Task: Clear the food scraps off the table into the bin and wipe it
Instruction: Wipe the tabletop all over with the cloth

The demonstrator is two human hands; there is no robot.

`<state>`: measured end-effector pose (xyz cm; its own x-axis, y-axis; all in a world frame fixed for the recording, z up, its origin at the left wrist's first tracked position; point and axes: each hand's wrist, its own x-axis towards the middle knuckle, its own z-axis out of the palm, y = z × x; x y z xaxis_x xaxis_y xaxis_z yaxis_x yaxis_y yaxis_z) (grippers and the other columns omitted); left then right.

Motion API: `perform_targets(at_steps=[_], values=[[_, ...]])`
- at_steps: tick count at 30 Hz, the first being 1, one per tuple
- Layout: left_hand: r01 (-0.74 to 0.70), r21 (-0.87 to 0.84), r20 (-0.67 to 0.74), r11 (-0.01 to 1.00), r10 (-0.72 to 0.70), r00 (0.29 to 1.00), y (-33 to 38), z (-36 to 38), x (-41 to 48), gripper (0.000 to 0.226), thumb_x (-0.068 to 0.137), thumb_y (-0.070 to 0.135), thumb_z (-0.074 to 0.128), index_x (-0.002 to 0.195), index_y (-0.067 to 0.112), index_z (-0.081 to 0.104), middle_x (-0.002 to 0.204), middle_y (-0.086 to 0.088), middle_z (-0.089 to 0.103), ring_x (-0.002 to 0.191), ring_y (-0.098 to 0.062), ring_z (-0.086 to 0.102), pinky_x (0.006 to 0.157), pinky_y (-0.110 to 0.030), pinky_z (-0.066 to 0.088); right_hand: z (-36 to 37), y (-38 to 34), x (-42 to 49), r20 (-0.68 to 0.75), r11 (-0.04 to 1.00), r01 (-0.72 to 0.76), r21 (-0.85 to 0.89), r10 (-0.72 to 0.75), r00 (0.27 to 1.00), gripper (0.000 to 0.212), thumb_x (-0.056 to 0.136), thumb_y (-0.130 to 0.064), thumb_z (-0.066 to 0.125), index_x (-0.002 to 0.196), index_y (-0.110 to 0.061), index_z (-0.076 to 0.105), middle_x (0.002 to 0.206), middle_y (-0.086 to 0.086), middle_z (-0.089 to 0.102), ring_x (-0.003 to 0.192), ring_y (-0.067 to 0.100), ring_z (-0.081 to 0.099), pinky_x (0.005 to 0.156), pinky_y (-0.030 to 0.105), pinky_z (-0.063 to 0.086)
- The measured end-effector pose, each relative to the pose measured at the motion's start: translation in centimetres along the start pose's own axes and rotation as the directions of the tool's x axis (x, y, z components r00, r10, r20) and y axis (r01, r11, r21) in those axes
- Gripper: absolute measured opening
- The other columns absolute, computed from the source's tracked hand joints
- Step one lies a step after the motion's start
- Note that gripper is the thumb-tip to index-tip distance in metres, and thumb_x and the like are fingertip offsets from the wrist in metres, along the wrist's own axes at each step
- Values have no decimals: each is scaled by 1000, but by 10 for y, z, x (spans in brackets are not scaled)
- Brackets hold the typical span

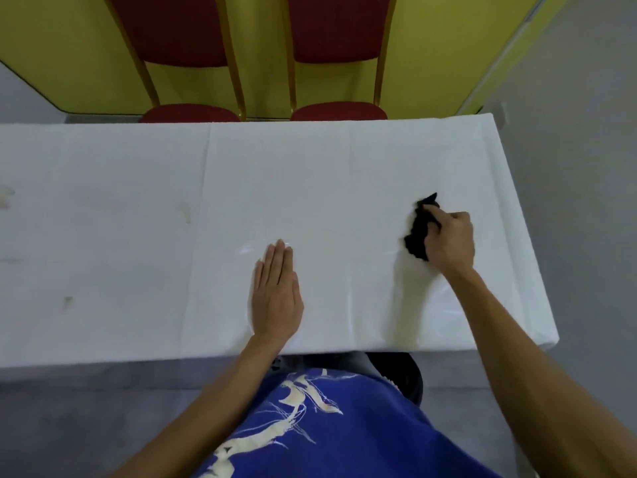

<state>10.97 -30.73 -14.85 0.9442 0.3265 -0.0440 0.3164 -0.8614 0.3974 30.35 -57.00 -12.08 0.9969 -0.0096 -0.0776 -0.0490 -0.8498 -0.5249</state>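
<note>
Firmly, the right hand point(452, 240) grips a black cloth point(418, 238) on the table point(303, 167); the left hand point(275, 298) lies flat.

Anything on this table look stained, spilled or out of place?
Faint brownish marks soil the left part of the white tablecloth: a streak, a spot nearer the front and a smudge at the left edge. The right hand grips the black cloth to their right; the left hand lies flat.

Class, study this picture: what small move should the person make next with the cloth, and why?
Probably drag the black cloth leftward across the table. The right hand grips it near the right end, the left hand lies flat on the table, and faint brownish marks show on the left part, apparently not yet wiped.
</note>
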Motion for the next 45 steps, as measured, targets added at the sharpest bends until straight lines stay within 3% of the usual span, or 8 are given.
perform_targets(at_steps=[5, 14, 19, 25, 29, 35, 39, 45], values=[[-16, -145, 50, 989, 24, 998, -6, -8, 4, 53, 98, 11, 25, 150, 6, 34, 160, -7, 27, 150, -21, 18, 123, -41, 14, 25, -34, -51, -52, 961, -217, 171, 229, 972, 40, 93, -15, 47, 129, -20, 64, 119, 15, 57, 97, 31, 63, 85, 26, 48], [248, -325, 120, 913, -220, 968, -27, -55, -14, 48, 104, 13, 27, 152, 14, 28, 164, 2, 15, 151, -9, 5, 117, -22, 9, 75, -129, -202, 331, 904, 417, 96, -424, 843, 42, 91, -19, 56, 132, -28, 60, 111, 5, 54, 97, 27, 53, 71, 40, 51], [169, -191, 64, 967, -160, 985, -56, -42, -66, 56, 101, 26, 20, 153, 7, 21, 165, -6, 6, 152, -17, -3, 124, -36, 3, 19, -21, -171, 22, 993, 91, -80, -89, 996, 44, 92, -10, 54, 132, -29, 61, 116, 5, 53, 106, 28, 53, 74, 38, 51], [83, -71, 42, 994, -81, 996, -72, -34, -80, 59, 100, 27, 14, 155, 5, 17, 164, -8, 6, 152, -20, -1, 124, -37, 1, 17, -23, -172, -108, 964, -262, 34, 264, 958, 39, 92, -12, 50, 128, -24, 63, 118, 15, 50, 101, 32, 56, 86, 33, 45], [80, -72, 24, 994, -78, 997, -73, -33, -81, 58, 99, 26, 16, 154, 5, 19, 164, -9, 9, 152, -22, 3, 124, -40, 4, 77, -108, -216, 74, 989, 4, 146, -15, 997, 36, 84, -9, 55, 116, -20, 68, 106, 17, 56, 99, 35, 56, 85, 30, 43], [6, -34, 45, 999, -5, 999, -86, -30, -83, 61, 100, 31, 22, 154, 3, 17, 164, -12, 9, 152, -25, 5, 123, -45, 10, 101, -156, -272, 336, 921, 357, 159, -390, 857, 41, 94, -18, 55, 134, -27, 58, 114, 8, 53, 102, 26, 52, 80, 42, 52], [35, -34, 35, 999, -34, 999, -79, -32, -83, 61, 99, 30, 13, 154, 4, 17, 164, -10, 8, 152, -22, 2, 124, -41, 7, 60, -101, -241, 238, 957, 286, 40, -287, 928, 41, 89, -21, 56, 128, -33, 63, 112, 3, 53, 101, 23, 54, 78, 40, 53], [74, -56, 46, 996, -72, 996, -73, -31, -78, 57, 100, 16, 30, 154, 2, 19, 164, -12, 7, 152, -25, -1, 124, -42, 3, -22, 20, -182, -102, 961, -271, -44, 266, 959, 50, 79, -15, 48, 122, -31, 68, 106, 11, 61, 86, 27, 61, 74, 33, 54]])
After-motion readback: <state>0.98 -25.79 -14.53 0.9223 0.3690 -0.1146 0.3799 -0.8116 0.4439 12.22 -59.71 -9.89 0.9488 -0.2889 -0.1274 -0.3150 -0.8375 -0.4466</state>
